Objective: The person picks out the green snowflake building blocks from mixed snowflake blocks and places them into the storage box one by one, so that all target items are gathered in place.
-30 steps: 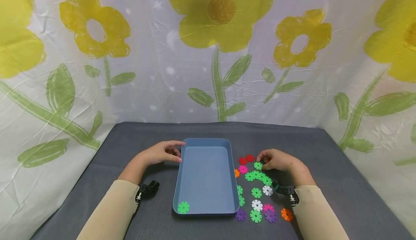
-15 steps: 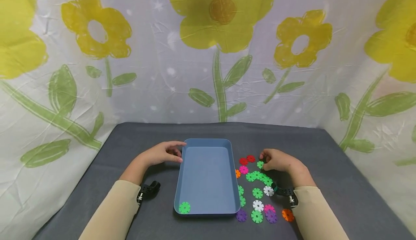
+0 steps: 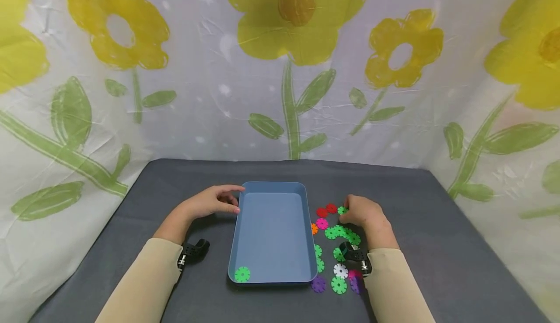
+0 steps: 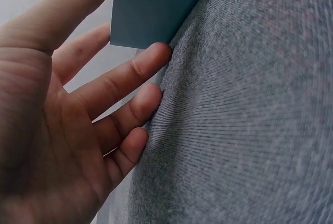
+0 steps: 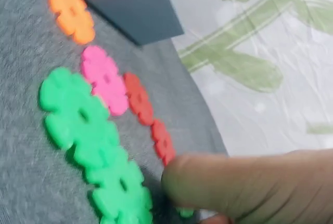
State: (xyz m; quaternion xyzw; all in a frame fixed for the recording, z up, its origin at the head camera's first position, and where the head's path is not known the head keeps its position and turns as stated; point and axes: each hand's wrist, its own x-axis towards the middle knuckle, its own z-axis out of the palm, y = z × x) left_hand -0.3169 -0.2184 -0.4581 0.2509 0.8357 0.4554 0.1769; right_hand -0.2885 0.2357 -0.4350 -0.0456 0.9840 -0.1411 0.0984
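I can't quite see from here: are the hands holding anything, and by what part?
The right hand seems to pinch a green disc at its edge, though the grip is partly hidden. The left hand only touches the blue tray at its far left corner.

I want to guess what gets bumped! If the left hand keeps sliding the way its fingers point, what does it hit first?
Probably the blue tray: the left hand points its fingers at the tray's near side wall, and they look already against it.

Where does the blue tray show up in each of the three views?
Head view: the blue tray lies mid-table between the left hand and the right hand.
Left wrist view: only a corner of the tray shows, top centre, above the fingertips.
Right wrist view: one dark corner shows, top left.
Shared landmark: the grey tablecloth.
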